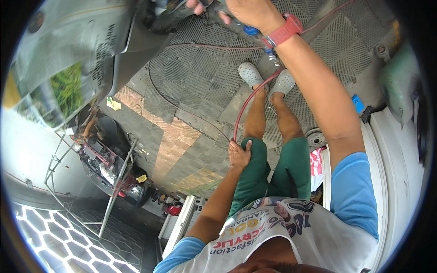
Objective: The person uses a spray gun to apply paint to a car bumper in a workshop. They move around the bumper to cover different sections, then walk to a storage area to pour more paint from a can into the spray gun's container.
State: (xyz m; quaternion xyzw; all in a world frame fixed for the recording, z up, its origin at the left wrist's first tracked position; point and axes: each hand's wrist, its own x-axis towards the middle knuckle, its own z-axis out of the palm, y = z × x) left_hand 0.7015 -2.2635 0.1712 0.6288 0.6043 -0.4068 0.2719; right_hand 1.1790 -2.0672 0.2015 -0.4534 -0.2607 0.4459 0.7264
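My left hand [240, 154], beside my left knee, is closed around a red hose [246, 102]. The hose arcs up toward metal fittings [273, 58] below my right wrist. At the top edge my right hand [252, 13], a red watch [285, 31] on its wrist, is closed on a hose-fed tool with blue parts [250, 30]. Most of that tool is hidden by the hand or cut off. Left of it show pinkish fingertips [195, 6]; whose they are I cannot tell. A large grey-green body panel [98, 27] with a dark lower edge [139, 57] stands nearby.
Hose loops [182, 109] lie across the grid-tiled floor [200, 73] around my grey clogs [249, 74]. White panels [393, 159] and a green tank-like object [403, 84] stand at right. At left are a metal frame stand [119, 186] and a dark vehicle with exposed parts [107, 159].
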